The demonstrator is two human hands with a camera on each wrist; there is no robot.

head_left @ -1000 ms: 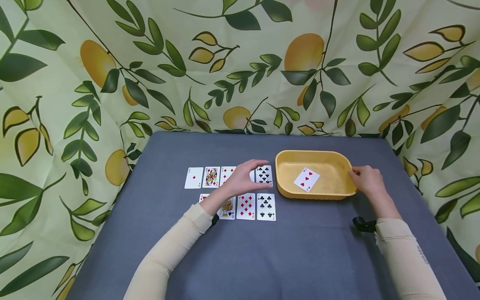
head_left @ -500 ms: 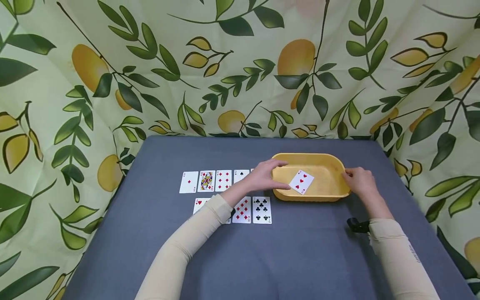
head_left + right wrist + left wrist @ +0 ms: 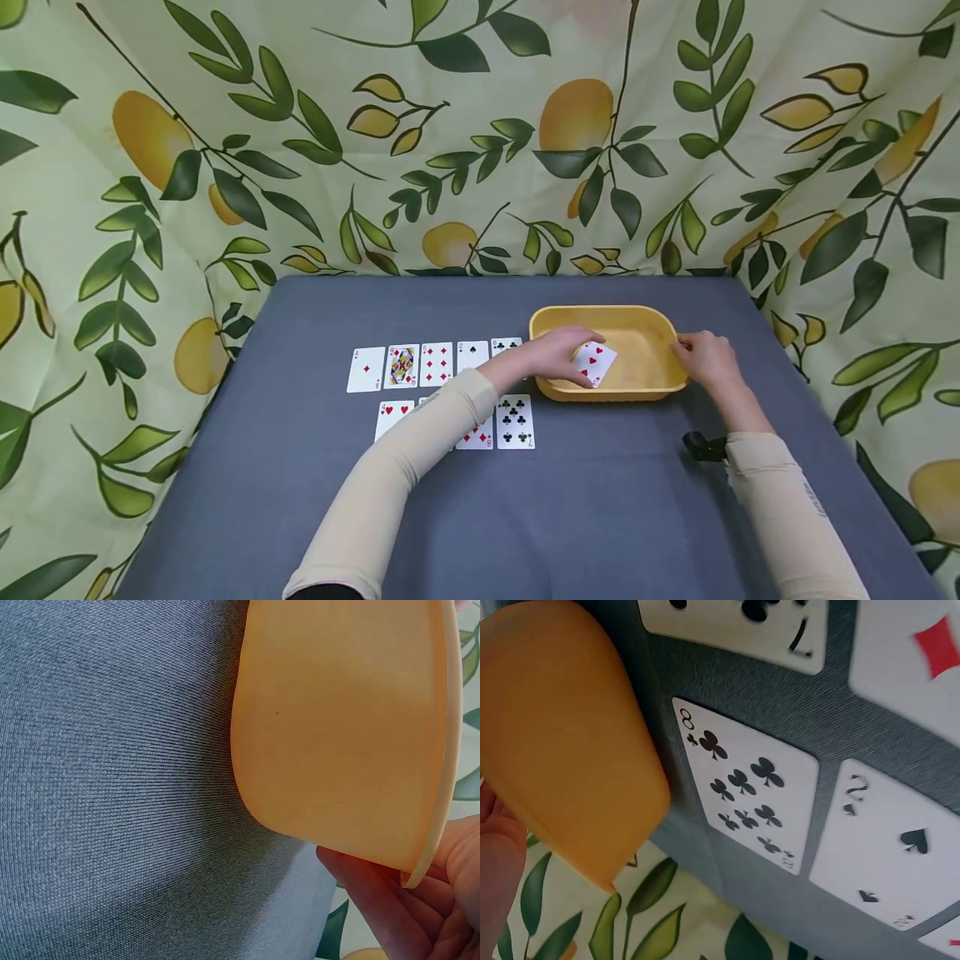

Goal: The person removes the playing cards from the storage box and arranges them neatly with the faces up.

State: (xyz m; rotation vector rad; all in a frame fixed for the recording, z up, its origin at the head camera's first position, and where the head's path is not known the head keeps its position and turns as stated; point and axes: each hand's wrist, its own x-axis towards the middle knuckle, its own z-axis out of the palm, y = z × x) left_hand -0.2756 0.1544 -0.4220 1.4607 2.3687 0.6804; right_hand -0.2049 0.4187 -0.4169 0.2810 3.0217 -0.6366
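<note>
A yellow plastic tub (image 3: pixel 645 387) stands on the cloth-covered table, a red heart playing card (image 3: pixel 600 360) lying inside it. My left hand (image 3: pixel 558 354) reaches over the tub's left rim, fingertips and thumb at opposite edges of that card; a firm hold is not visible. At the tub's right end my right hand (image 3: pixel 705 358) pinches the rim, as the right wrist view also shows, with the fingers (image 3: pixel 375 892) under the lip. In the left wrist view, an eight of clubs (image 3: pixel 739 784) lies beside the tub, and part of my left hand shows at the edge.
Face-up cards lie in two rows left of the tub, including an ace of diamonds (image 3: pixel 366 369), a queen (image 3: pixel 402 367) and a seven of clubs (image 3: pixel 515 422). My left forearm covers some. A leaf-patterned curtain (image 3: pixel 450 167) hangs behind the table.
My left hand has moved right, from over the upper card row into the tub, to the heart card. My right hand keeps its grip on the rim. The view has shifted slightly.
</note>
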